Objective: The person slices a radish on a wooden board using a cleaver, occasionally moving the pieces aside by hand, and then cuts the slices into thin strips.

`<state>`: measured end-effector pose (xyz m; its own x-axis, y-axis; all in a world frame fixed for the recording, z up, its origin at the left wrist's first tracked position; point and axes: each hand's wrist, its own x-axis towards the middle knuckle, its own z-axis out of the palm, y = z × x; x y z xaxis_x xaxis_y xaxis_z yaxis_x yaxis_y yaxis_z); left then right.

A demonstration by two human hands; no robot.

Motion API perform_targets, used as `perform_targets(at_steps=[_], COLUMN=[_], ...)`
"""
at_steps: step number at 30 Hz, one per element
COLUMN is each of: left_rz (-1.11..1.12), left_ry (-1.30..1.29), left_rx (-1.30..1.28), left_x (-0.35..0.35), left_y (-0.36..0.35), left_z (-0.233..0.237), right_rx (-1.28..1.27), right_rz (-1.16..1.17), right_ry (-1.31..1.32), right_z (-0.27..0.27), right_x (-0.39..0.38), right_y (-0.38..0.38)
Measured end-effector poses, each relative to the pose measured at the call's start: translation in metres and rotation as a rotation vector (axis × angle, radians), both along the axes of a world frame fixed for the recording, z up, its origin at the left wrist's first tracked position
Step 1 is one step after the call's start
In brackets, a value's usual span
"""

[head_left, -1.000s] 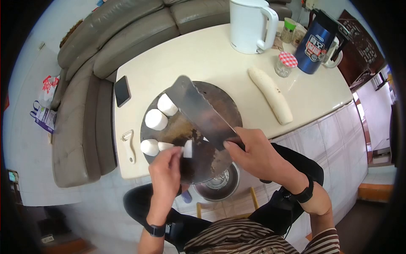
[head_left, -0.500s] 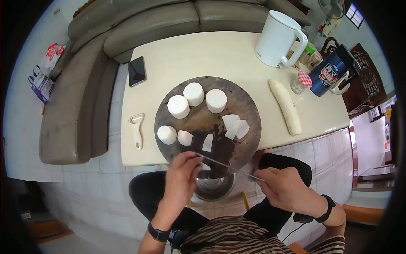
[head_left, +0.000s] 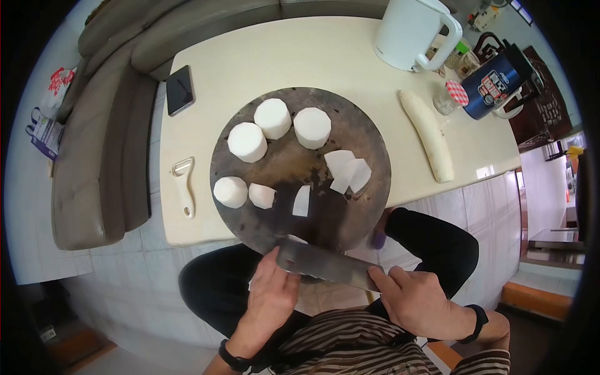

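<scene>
My right hand (head_left: pixel 415 303) grips the handle of a wide cleaver (head_left: pixel 325 265), held flat below the table edge over my lap. My left hand (head_left: pixel 270 300) touches the blade's left end with its fingers. In front lies a round dark cutting board (head_left: pixel 300 172). On it stand three thick white radish rounds (head_left: pixel 273 119) at the back, two smaller chunks (head_left: pixel 244 192) at the left, one thin slice (head_left: pixel 302 201) in the middle and a few flat slices (head_left: pixel 349 171) at the right.
A cream table (head_left: pixel 300 56) holds a whole peeled radish (head_left: pixel 428 134), a peeler (head_left: pixel 184 185), a black phone (head_left: pixel 180 90), a white kettle (head_left: pixel 415 34), a blue thermos (head_left: pixel 494 78) and a jar with a checked lid (head_left: pixel 451 97). A grey sofa (head_left: pixel 106 125) runs along the left.
The cleaver came off the board and down past the table edge, first edge-on, now flat side up. My left hand let go of the slice and moved onto the blade. The view tilted down.
</scene>
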<state>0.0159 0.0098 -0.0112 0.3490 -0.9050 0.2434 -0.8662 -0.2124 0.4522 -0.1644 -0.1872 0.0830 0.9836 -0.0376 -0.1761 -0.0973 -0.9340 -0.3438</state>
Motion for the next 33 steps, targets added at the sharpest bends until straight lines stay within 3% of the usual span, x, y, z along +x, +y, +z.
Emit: perform_targets(at_steps=[25,27,33], left_rz=[0.023,0.009,0.044], left_ry=[0.007,-0.016,0.039], left_rx=[0.119,0.122,0.126], left_x=[-0.01,-0.01,-0.013], left_y=[-0.005,-0.005,-0.004], left_z=[0.009,0.014,0.006], right_rx=[-0.129,0.045,0.089], right_rz=[0.086,-0.013,0.012], right_ry=[-0.014,-0.038,-0.001], right_z=[-0.017,-0.019,-0.006], right_x=[0.04,0.036,0.025], right_y=[0.013,0.006,0.0])
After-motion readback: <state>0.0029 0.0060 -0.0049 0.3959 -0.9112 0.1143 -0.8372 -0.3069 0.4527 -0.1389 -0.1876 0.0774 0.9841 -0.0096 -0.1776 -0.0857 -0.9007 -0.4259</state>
